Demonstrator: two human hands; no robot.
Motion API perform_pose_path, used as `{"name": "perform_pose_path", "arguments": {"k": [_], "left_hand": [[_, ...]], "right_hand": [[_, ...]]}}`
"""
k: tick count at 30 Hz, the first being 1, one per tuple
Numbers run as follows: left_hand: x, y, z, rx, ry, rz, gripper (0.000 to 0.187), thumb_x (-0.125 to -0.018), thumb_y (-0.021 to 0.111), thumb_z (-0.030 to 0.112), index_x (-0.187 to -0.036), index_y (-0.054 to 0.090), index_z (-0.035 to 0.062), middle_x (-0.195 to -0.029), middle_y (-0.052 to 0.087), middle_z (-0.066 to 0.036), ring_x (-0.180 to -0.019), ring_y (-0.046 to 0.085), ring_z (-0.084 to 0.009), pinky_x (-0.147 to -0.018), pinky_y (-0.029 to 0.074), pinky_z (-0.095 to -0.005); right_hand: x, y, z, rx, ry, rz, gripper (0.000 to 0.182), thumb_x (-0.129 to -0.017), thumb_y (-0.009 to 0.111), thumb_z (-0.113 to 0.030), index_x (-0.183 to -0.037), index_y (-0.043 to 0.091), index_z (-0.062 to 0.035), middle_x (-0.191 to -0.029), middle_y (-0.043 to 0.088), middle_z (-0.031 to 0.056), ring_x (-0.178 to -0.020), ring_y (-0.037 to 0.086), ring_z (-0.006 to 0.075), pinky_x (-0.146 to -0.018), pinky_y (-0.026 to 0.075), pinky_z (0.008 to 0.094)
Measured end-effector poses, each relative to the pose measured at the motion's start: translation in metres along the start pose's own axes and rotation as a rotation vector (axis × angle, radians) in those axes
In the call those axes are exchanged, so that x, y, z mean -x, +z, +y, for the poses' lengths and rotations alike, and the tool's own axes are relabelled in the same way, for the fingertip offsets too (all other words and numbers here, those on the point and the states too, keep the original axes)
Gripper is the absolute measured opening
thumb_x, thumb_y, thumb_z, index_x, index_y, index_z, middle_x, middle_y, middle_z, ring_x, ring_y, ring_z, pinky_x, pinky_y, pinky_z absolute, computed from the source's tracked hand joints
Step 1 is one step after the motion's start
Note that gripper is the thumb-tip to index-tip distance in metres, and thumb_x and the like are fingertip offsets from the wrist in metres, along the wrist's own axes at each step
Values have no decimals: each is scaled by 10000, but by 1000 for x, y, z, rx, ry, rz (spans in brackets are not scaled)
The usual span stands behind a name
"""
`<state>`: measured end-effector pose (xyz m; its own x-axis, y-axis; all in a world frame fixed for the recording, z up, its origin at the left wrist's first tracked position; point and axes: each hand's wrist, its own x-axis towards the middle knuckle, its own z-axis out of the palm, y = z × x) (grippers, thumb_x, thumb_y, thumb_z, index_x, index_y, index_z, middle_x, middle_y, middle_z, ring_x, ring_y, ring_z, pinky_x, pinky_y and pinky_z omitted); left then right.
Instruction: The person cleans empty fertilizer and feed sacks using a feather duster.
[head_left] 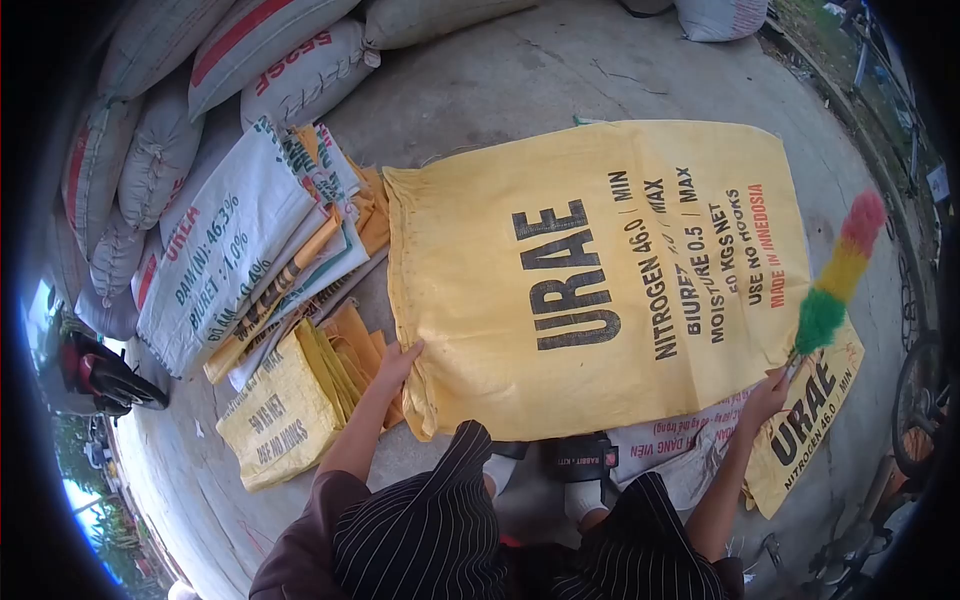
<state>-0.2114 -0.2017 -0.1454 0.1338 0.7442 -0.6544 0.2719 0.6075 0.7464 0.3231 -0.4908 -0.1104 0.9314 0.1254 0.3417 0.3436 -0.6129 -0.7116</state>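
Note:
A large yellow sack (480, 270) printed URAE lies flat on the ground in front of me. My left hand (402, 362) grips its edge near the lower left corner, fingers closed on the fabric. At the sack's lower right corner, my right hand (768, 393) is closed around the handle of a duster (840, 270) with green, yellow and pink fluff, which points up and to the right. Under my right forearm, a second yellow sack (815, 420) and a whitish sack (665, 455) are partly covered.
Folded white sacks (225, 245) are piled to the left, with folded yellow sacks (285, 405) below them. Stuffed sacks (160, 160) are stacked at the upper left. A full sack (722, 15) stands at the top right. A bicycle wheel (918, 405) is at the right edge.

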Motion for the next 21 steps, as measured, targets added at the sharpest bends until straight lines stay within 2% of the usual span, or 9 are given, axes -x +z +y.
{"name": "perform_pose_path", "arguments": {"k": [1, 2, 3, 5, 7, 9, 14, 18, 21], "left_hand": [[-1, 0, 2, 8, -10, 17, 329, -852, 566, 221, -1063, 540, -30, -941, 615, -108, -829, 591, -187, -722, 480, -304], [-2, 0, 5, -184, 59, 91, 315, -857, 553, 221, -1037, 554, -38, -910, 620, -111, -824, 588, -181, -713, 472, -301], [-3, -3, 7, -381, 126, 159, 307, -861, 539, 221, -1010, 567, -45, -880, 625, -115, -820, 585, -175, -705, 464, -299], [-28, -14, -10, -329, 117, 164, 305, -867, 519, 223, -990, 575, -51, -857, 628, -114, -806, 586, -174, -697, 458, -303], [-51, -24, -36, -273, 109, 160, 309, -873, 499, 225, -970, 583, -56, -834, 630, -113, -792, 586, -174, -688, 452, -307], [-63, -37, -54, -295, 292, 100, 323, -876, 486, 240, -952, 587, -58, -838, 632, -110, -758, 587, -179, -684, 454, -325], [-52, -42, -54, -363, 234, 303, 327, -872, 488, 246, -934, 595, -57, -855, 638, -151, -773, 607, -228, -702, 453, -344], [-56, -53, -48, -631, 249, 319, 340, -868, 489, 260, -944, 592, -55, -866, 624, -216, -822, 611, -302, -725, 446, -361], [-59, -57, -36, -470, 329, 208, 358, -861, 497, 278, -934, 590, -61, -864, 618, -228, -825, 606, -329, -729, 444, -371]], "right_hand": [[39, 9, -30, -1, -43, -138, 328, -913, 404, -243, -757, 511, 24, -553, 480, 100, -506, 435, 206, -510, 372, 349], [83, 15, -64, -185, 59, -370, 286, -906, 409, -187, -708, 458, 14, -512, 430, 81, -457, 386, 189, -458, 321, 344], [124, 18, -90, -204, -33, -591, 261, -898, 401, -148, -685, 414, 3, -507, 401, 86, -440, 345, 192, -443, 289, 335], [181, 31, -109, -98, -334, -997, 238, -873, 448, -199, -721, 476, -18, -562, 510, 175, -504, 514, 327, -490, 380, 425], [209, 45, -101, 128, -630, -1397, 245, -848, 483, -265, -750, 524, -44, -614, 558, 190, -604, 564, 376, -554, 424, 477], [202, 50, -81, 172, -633, -1388, 248, -843, 484, -279, -753, 530, -53, -615, 562, 186, -606, 568, 374, -563, 434, 479], [117, 25, -6, 451, -539, -1053, 227, -839, 468, -236, -741, 521, -39, -641, 567, 201, -609, 558, 395, -556, 429, 484], [43, -43, 103, 569, 32, -513, 268, -867, 419, -262, -863, 571, -41, -749, 596, 215, -744, 571, 408, -639, 444, 478], [13, -73, 161, 722, 343, -292, 330, -876, 395, -284, -962, 587, -30, -846, 601, 235, -838, 565, 414, -711, 436, 479]]}}
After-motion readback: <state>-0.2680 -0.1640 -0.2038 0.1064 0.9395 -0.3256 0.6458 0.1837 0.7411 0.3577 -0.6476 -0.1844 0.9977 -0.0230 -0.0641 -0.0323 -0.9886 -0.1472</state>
